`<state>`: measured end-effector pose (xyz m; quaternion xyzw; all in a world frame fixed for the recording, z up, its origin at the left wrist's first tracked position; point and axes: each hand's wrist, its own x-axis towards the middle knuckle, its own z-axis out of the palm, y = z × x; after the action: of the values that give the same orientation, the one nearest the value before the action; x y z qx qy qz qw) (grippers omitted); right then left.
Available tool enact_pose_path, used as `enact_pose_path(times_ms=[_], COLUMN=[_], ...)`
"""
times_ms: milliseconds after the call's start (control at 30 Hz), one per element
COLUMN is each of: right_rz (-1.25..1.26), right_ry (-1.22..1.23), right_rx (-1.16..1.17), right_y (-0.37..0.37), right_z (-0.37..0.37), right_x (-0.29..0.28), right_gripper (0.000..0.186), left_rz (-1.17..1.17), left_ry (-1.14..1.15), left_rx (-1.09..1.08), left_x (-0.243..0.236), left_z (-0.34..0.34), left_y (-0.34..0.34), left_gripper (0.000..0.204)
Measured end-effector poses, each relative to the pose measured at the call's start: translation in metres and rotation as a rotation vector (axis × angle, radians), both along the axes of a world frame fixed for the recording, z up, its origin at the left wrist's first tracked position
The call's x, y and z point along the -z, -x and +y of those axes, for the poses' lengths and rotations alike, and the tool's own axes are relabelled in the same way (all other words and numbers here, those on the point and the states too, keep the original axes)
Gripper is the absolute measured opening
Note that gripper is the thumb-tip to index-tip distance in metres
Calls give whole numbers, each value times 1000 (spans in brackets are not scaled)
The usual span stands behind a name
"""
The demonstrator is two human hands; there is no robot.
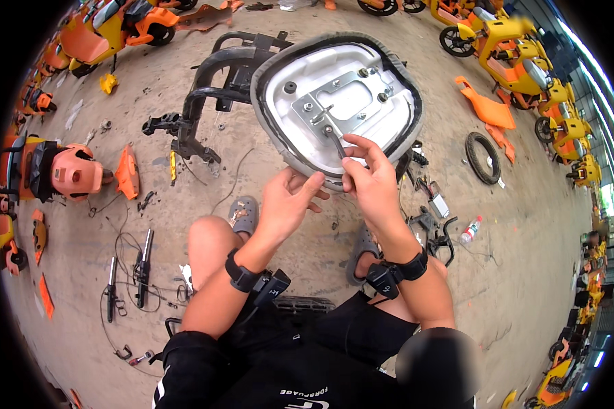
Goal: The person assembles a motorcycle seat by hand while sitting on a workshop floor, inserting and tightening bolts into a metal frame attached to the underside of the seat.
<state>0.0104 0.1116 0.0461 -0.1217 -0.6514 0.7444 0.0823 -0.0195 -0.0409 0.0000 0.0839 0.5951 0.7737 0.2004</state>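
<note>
An upturned seat (286, 116) with a white underside, grey rim and silver metal bracket (344, 95) rests on a black tubular scooter frame (201, 92). My right hand (368, 174) grips a dark wrench (334, 142), whose head sits on a nut at the bracket's lower part. Just left of it, my left hand (293, 194) has its fingers curled at the seat's near edge, thumb against the rim. Both wrists wear black strapped devices.
Rows of yellow and orange scooters (498, 58) line both sides. Around me on the concrete floor lie a tyre (481, 160), orange panels (488, 102), fork tubes (143, 266), cables, small parts and a plastic bottle (469, 232).
</note>
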Motion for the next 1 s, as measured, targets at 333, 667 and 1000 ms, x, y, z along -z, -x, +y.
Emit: enact_pose_path(times_ms=[333, 667, 1000], right_rz=[-24, 27, 195], right_ry=[74, -110, -83], right_rx=[44, 184, 95], right_y=[-1, -3, 10], right_z=[-7, -25, -22], right_x=[1, 7, 27], right_gripper=[35, 37, 39], left_rz=[-35, -46, -73], left_ry=[-59, -44, 92], left_rx=[79, 50, -60], left_x=[4, 2, 14], left_z=[-7, -7, -9], left_y=[9, 8, 16], left_gripper=[41, 39, 42])
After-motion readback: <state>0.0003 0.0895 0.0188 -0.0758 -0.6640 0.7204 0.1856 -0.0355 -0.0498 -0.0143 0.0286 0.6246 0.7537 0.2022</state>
